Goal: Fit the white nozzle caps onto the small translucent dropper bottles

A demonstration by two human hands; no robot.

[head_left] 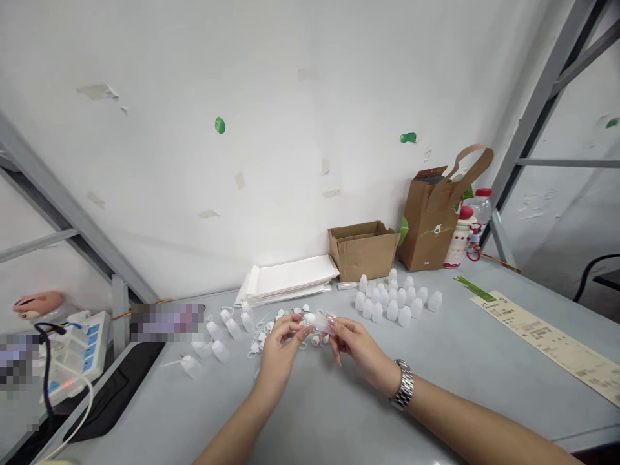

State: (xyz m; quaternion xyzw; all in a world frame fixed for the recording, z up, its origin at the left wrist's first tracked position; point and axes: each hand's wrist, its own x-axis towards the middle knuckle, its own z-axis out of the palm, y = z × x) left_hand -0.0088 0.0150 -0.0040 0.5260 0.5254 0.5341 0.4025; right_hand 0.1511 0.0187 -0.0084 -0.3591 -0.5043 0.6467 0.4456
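Observation:
Between my two hands, low over the grey table, is a small translucent white bottle [320, 322] lying on its side. My left hand [285, 337] pinches its narrow left end. The fingers of my right hand [352, 342] grip the wider right end. Behind and beneath my hands lie several small white caps with loops [260, 341], partly hidden by my fingers. To the left are several bottles with tops [233, 327], some upright and some tipped. On the right, several open-looking white bottles [392, 310] stand in a cluster.
White sheets [290, 278] are stacked at the wall beside an open cardboard box [365, 255]. A brown paper bag [429, 226] and a drink bottle [458, 242] stand at the back right. Printed label strips [547, 339] lie right; a power strip [90, 352] and black mat [119, 391] left.

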